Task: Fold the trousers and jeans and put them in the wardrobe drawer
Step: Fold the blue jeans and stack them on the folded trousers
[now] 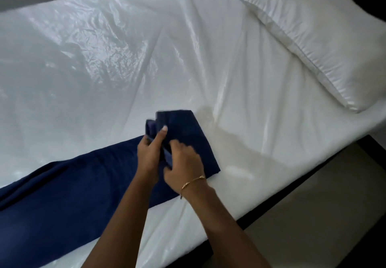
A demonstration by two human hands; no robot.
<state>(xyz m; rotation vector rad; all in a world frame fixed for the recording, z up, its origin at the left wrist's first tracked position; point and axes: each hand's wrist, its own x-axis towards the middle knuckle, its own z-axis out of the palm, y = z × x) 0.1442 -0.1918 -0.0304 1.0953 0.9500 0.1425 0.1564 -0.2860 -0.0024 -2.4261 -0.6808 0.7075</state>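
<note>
Navy blue trousers (62, 194) lie lengthwise along the near side of a white bed (125, 69), reaching from the left edge of the view to the middle. Their right end is raised off the sheet and doubled over. My left hand (149, 155) grips that raised end from the left, thumb up against the cloth. My right hand (183, 163), with a thin gold bracelet on the wrist, pinches the same fold from the right. The two hands sit close together. No wardrobe or drawer shows.
A white pillow (325, 44) lies at the bed's far right. Crinkled shiny sheeting covers the mattress. A dark bed frame edge (292, 184) runs diagonally at the lower right, with pale floor (323, 215) beyond it.
</note>
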